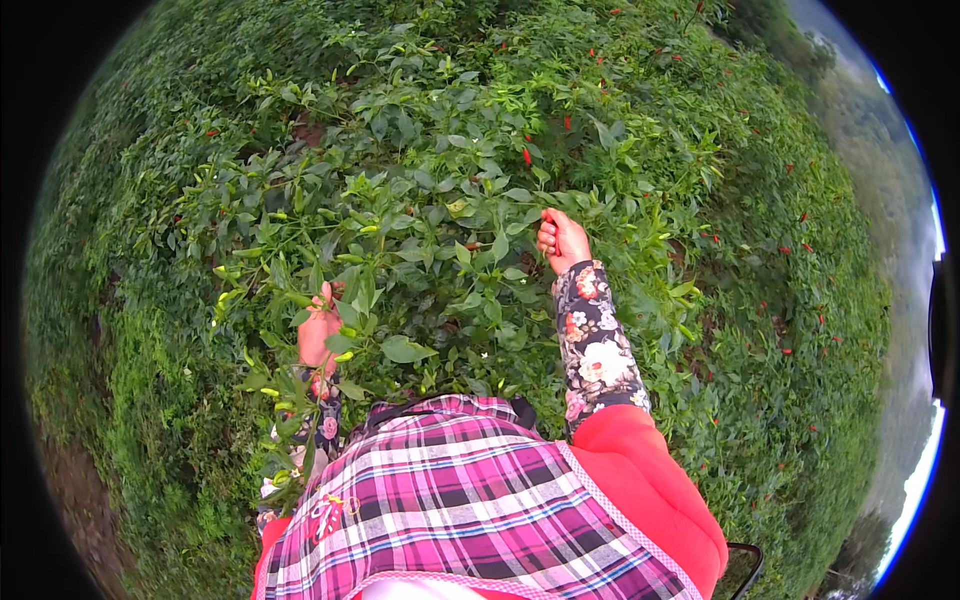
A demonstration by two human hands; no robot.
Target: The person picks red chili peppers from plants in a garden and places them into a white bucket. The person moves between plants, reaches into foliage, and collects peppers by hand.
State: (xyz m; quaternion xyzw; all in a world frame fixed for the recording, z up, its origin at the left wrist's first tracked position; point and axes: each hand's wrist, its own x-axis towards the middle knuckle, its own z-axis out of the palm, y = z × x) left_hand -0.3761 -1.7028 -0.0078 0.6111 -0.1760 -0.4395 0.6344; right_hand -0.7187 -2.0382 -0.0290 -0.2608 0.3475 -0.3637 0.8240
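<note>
My right hand (564,241) is closed in a loose fist above the foliage, with red chili peppers (556,238) showing between its fingers and palm. Leafy chili stems pass beside its fingertips. Lower and to the left, my left hand (319,334) reaches in among the leaves of a chili plant (360,292). Leaves cover part of its fingers, so its grip is hidden. Pale green chili peppers (343,357) hang close to that hand. Beyond my right hand, a ripe red chili (527,157) hangs on the plant.
Dense chili bushes surround me, with many red fruits (785,351) to the right. Branches with green chilies (225,298) overlap my left forearm. My plaid apron (450,495) fills the bottom. Bare soil (86,510) shows at lower left; a hazy hillside (874,165) rises at right.
</note>
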